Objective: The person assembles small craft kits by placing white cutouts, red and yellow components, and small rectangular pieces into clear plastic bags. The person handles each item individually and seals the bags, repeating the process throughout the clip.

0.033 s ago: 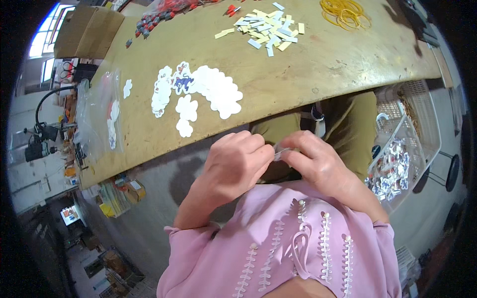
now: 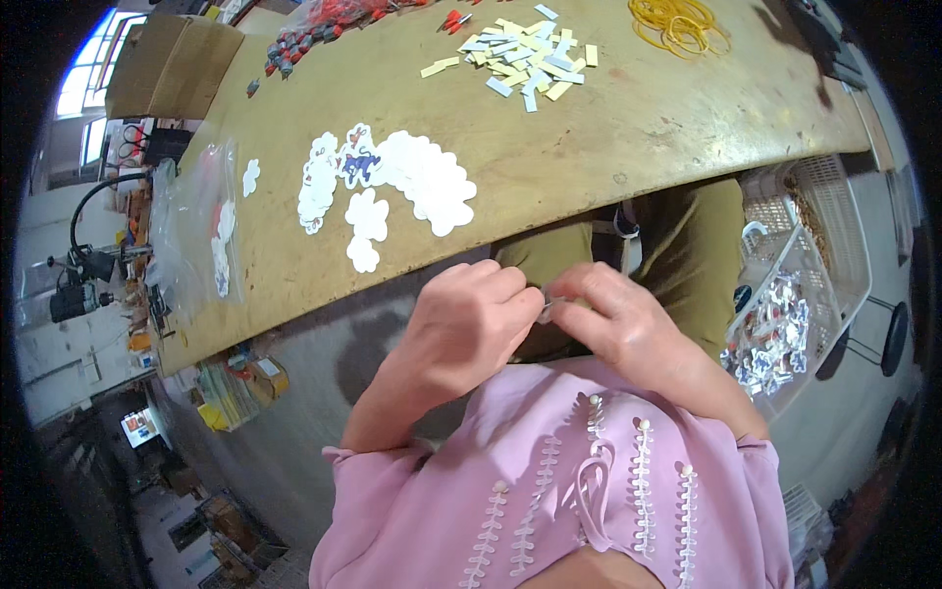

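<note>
My left hand (image 2: 473, 312) and my right hand (image 2: 610, 309) meet above my lap, just off the table's near edge, both with fingers closed. Between their fingertips is a small pale, shiny piece (image 2: 547, 306), mostly hidden, so its kind is unclear. On the table beyond lie white scallop-edged paper cutouts (image 2: 432, 187) in an overlapping row. Some of them carry printed figures, such as the dark blue-printed cutout (image 2: 360, 167). Two plain white cutouts (image 2: 366, 218) lie nearer the edge, and a single small cutout (image 2: 251, 176) lies to the left.
The table (image 2: 549, 147) also bears a pile of yellow and pale-blue strips (image 2: 525, 59), yellow rubber bands (image 2: 677, 25), red-and-grey small parts (image 2: 294, 44) and a clear plastic bag (image 2: 201, 221). A cardboard box (image 2: 175, 67) stands far left. At my right is a white basket (image 2: 834, 245) with shiny packets (image 2: 775, 339).
The fingers of my right hand have shifted slightly against the small pale piece, and less of it shows. The things on the table lie as before.
</note>
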Demonstrator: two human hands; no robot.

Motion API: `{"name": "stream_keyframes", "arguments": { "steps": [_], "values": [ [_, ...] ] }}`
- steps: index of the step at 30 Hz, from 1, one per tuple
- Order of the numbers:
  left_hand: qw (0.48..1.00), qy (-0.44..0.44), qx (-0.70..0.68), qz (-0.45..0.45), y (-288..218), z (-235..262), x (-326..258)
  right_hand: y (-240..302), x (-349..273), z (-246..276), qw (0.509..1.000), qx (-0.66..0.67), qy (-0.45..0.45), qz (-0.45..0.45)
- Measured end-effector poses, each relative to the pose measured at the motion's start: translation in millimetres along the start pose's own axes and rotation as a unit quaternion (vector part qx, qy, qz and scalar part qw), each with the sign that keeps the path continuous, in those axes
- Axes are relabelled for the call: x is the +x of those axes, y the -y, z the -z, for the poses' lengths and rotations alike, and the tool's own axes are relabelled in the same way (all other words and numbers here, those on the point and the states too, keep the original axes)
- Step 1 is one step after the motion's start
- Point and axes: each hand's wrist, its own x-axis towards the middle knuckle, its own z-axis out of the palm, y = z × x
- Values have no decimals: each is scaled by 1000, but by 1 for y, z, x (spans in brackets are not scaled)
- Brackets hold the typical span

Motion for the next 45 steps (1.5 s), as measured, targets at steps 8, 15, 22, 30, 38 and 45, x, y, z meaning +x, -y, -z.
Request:
{"name": "stream_keyframes", "arguments": {
  "steps": [8, 15, 22, 30, 38, 45],
  "values": [
    [996, -61, -61, 15, 6, -19, 17, -10, -10, 3, 998, -20, -57, -13],
    [988, -90, -104, 67, 55, 19, 59, -18, -18, 1, 998, -40, -53, -12],
    [976, -136, 45, 165, 181, 48, 128, -20, -21, 7, 995, -85, -58, -1],
    [965, -117, -33, 235, 159, 46, 123, -27, -22, 13, 991, -96, -86, -37],
    [877, -119, -456, 91, 23, -7, 56, -19, -10, 19, 989, -73, -125, -25],
    [975, -180, -128, -4, -2, -13, 40, -16, -11, 19, 987, -96, -126, 6]
  ]
}}
